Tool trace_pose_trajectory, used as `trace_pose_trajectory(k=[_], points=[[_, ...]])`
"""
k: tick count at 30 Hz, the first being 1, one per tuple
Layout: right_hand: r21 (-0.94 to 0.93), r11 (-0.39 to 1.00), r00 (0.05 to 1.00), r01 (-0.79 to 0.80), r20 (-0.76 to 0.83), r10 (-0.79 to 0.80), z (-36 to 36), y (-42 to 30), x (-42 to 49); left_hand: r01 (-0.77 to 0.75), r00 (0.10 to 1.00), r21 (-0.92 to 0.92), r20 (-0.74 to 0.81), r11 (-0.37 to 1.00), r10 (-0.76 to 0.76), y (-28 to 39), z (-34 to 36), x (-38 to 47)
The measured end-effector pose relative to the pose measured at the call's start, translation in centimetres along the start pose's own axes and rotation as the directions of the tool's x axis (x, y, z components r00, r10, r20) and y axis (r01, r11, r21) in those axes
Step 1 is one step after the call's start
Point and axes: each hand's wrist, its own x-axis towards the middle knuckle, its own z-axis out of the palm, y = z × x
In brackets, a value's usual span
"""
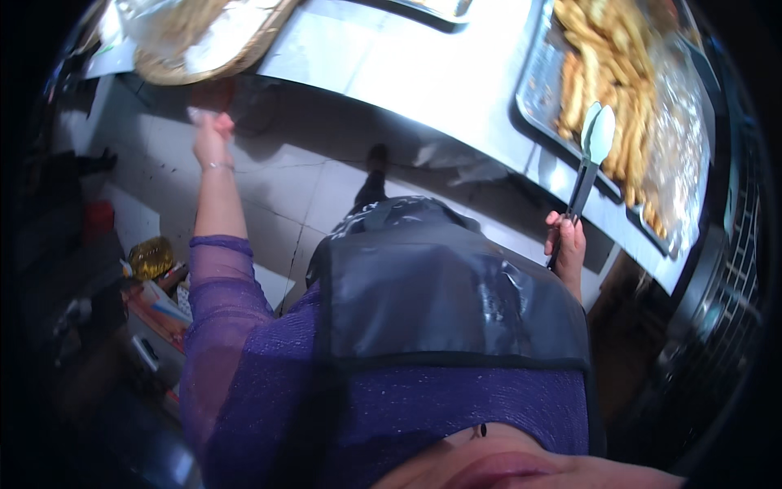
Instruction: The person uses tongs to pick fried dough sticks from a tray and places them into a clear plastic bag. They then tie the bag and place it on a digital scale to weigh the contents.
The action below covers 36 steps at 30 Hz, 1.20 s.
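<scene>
My right hand [568, 241] grips tongs [597, 134] with dark handles and pale green tips. The tips point up and away from me, overlapping the near edge of a metal tray [540, 91] in the view. On that tray lies a pile of long golden fried dough sticks [611, 91], its right side covered by crinkled clear plastic [678, 140]. Out to the left, past the counter's near edge, my left hand [212, 137] has its fingers curled. Something whitish and blurred shows at the fingertips; whether it is held is unclear.
A white counter [397, 67] curves across the front. At its left stands a woven basket [177, 76] with white lining and plastic. Another tray [455, 24] shows at the top edge. Low on the left are a bottle of yellow liquid [151, 258] and a red container [98, 220].
</scene>
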Motion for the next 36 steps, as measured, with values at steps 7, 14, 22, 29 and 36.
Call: trace_pose_trajectory(k=[7, 14, 22, 29, 36], points=[[-0.053, 0.993, 0.974, -0.102, -0.209, 0.089, -0.4, -0.8, -6.6, -0.702, 0.457, 0.56, 0.828, 0.44, -0.325, -23.1, 8.3, -9.3], [-0.023, 0.983, 0.928, -0.181, -0.335, 0.163, 2.9, -3.0, -9.0, -0.621, 0.357, 0.652, 0.729, 0.435, -0.584, -29.4, 19.8, -15.6], [0.037, 0.99, 0.967, -0.133, -0.216, 0.137, 3.7, -2.1, -10.4, -0.891, 0.08, 0.421, 0.51, 0.167, -0.856, -36.8, 23.5, -13.8], [0.106, 0.978, 0.955, -0.178, -0.223, 0.198, 2.6, -0.1, -10.5, -0.926, 0.068, 0.317, 0.675, 0.205, -0.735, -40.8, 26.6, -16.1], [0.117, 0.968, 0.946, -0.221, -0.216, 0.242, 1.8, 1.0, -10.5, -0.934, 0.04, 0.238, 0.812, 0.268, -0.583, -40.4, 26.2, -17.9]])
